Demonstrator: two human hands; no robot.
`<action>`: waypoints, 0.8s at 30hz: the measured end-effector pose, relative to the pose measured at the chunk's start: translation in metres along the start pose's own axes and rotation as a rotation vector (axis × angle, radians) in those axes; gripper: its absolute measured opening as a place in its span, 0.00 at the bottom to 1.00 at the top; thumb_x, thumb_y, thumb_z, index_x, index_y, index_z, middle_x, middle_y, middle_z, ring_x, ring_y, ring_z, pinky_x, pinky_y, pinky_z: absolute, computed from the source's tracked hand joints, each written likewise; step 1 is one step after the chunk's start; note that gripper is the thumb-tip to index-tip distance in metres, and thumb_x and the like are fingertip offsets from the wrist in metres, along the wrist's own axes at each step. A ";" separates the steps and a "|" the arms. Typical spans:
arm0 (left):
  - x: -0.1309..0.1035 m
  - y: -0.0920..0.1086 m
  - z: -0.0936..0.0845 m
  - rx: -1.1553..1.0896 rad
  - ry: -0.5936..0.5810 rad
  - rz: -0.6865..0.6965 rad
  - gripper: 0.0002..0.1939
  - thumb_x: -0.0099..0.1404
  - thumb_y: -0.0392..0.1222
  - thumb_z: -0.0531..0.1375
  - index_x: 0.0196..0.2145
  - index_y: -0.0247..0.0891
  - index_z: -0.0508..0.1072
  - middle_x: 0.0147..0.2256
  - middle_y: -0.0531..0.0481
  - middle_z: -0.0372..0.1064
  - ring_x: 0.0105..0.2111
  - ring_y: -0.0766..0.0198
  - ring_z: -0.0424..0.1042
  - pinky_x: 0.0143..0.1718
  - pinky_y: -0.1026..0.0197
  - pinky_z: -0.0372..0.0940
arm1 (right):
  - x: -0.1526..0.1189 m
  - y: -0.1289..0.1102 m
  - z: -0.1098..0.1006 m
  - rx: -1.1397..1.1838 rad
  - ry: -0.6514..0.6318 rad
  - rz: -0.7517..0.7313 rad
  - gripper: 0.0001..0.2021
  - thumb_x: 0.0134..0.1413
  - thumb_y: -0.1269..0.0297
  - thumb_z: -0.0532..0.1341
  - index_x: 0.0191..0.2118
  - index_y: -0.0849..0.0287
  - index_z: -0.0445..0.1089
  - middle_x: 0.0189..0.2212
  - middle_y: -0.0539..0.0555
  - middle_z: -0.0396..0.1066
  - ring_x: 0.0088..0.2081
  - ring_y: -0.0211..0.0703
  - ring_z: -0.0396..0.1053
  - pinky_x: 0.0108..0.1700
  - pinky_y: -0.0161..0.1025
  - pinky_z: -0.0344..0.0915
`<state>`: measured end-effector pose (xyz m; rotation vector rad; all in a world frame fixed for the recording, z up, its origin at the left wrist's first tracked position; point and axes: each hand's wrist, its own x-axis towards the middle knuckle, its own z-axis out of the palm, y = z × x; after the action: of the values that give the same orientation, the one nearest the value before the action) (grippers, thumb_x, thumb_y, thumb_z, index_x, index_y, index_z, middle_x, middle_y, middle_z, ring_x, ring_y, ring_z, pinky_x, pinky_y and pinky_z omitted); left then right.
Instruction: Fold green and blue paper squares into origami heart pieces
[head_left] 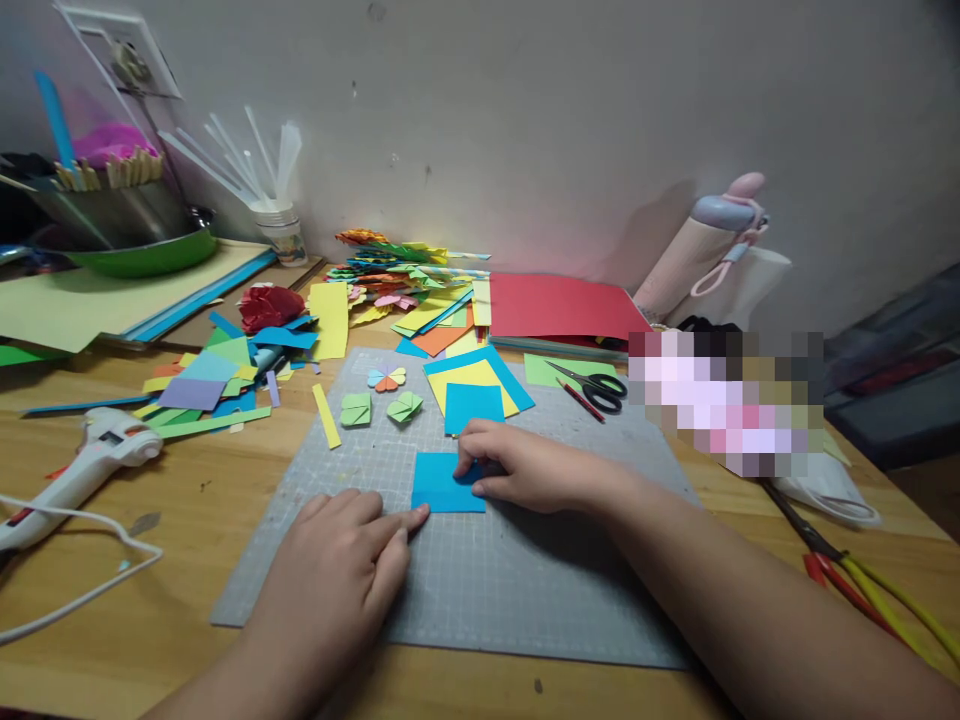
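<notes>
A small sheet of blue paper (442, 480) with a faint crease lies on the grey cutting mat (570, 590). My left hand (345, 550) rests at its lower left corner, index finger stretched out and touching the edge, the others loosely bent. At the sheet's right side, my right hand (510, 465) has bent fingers, thumb and fingertips closed at the paper. Just beyond is another blue square (474, 403) on yellow and blue sheets. Two folded green paper pieces (356, 409) and a multicoloured paper flower (386, 378) sit at the mat's upper left, beside a yellow strip (326, 416).
Black scissors (604, 388) and a red pencil (581, 402) lie upper right. A white glue gun (82, 470) with its cord is at left, near paper scraps (199, 385) and a red paper flower (270, 307). Behind stand a red sheet (562, 308) and a pink bottle (697, 240).
</notes>
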<state>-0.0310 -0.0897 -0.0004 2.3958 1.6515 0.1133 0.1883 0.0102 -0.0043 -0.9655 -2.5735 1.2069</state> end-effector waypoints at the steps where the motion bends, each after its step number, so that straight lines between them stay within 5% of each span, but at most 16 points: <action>1: 0.000 0.000 0.000 -0.003 0.004 -0.007 0.19 0.67 0.40 0.47 0.47 0.48 0.74 0.28 0.49 0.68 0.32 0.56 0.67 0.34 0.54 0.55 | 0.000 0.000 0.000 0.000 0.000 -0.001 0.09 0.50 0.78 0.62 0.37 0.58 0.68 0.40 0.52 0.62 0.38 0.40 0.64 0.41 0.36 0.62; 13: -0.011 -0.008 -0.008 0.020 0.034 -0.036 0.17 0.66 0.43 0.49 0.44 0.46 0.76 0.26 0.51 0.68 0.31 0.58 0.67 0.34 0.56 0.58 | 0.001 -0.001 -0.002 -0.041 -0.011 -0.016 0.08 0.51 0.77 0.62 0.37 0.59 0.67 0.40 0.53 0.62 0.39 0.40 0.64 0.41 0.36 0.63; 17: 0.008 0.003 -0.018 0.073 0.061 0.073 0.15 0.65 0.41 0.50 0.26 0.39 0.73 0.27 0.49 0.65 0.31 0.57 0.65 0.36 0.53 0.59 | 0.001 0.000 -0.001 -0.060 0.001 -0.045 0.08 0.51 0.76 0.61 0.38 0.59 0.67 0.40 0.54 0.63 0.39 0.41 0.64 0.41 0.38 0.62; 20: 0.029 0.008 -0.012 0.030 0.077 0.257 0.08 0.63 0.38 0.52 0.32 0.38 0.71 0.37 0.46 0.67 0.37 0.57 0.65 0.38 0.54 0.61 | 0.000 -0.001 0.000 -0.081 0.021 -0.066 0.08 0.53 0.78 0.58 0.38 0.59 0.67 0.38 0.54 0.63 0.40 0.42 0.63 0.44 0.39 0.61; 24: 0.047 0.004 0.000 0.048 0.024 0.322 0.06 0.64 0.36 0.54 0.34 0.36 0.70 0.35 0.46 0.68 0.36 0.57 0.66 0.38 0.54 0.62 | -0.001 -0.003 -0.002 -0.102 0.018 -0.073 0.06 0.55 0.74 0.58 0.39 0.61 0.67 0.38 0.55 0.64 0.40 0.43 0.63 0.44 0.39 0.61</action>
<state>-0.0102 -0.0473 -0.0031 2.6882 1.2769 0.1587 0.1882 0.0090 -0.0007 -0.8889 -2.6533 1.0535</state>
